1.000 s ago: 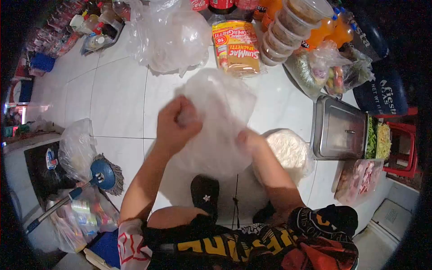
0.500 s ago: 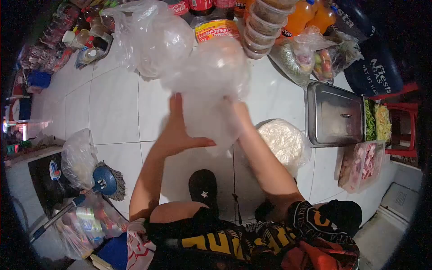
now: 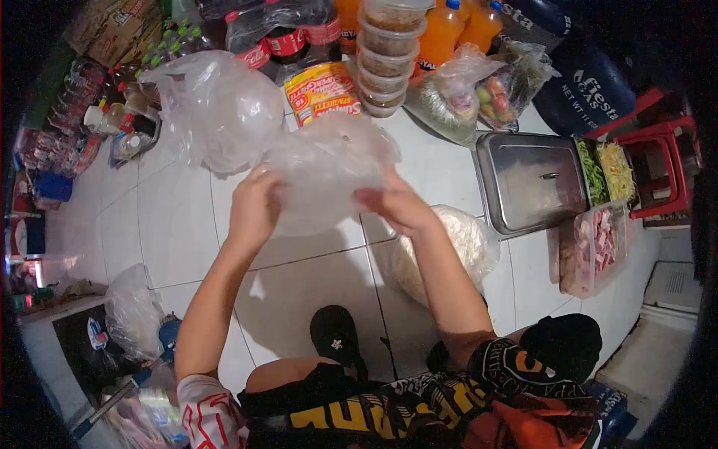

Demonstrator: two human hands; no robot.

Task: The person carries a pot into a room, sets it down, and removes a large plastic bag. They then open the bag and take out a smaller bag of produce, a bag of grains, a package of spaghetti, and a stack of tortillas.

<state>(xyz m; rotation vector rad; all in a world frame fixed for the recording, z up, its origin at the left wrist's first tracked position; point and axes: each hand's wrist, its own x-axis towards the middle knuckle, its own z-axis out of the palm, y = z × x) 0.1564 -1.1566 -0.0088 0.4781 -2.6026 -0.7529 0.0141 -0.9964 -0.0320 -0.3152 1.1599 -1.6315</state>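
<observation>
**Bag held up over the floor**

I hold a clear bag (image 3: 325, 176) between both hands, its long axis running left to right. My left hand (image 3: 254, 209) grips its left edge, my right hand (image 3: 396, 206) pinches the right, arms outstretched.

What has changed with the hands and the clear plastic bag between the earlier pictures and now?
One second ago the left hand was a fist pressed into the clear plastic bag. Now it takes the bag's left edge, and the right hand takes the right edge, spreading it wide and higher. The spaghetti pack, metal tray and white wrapped bundle lie as before.
</observation>
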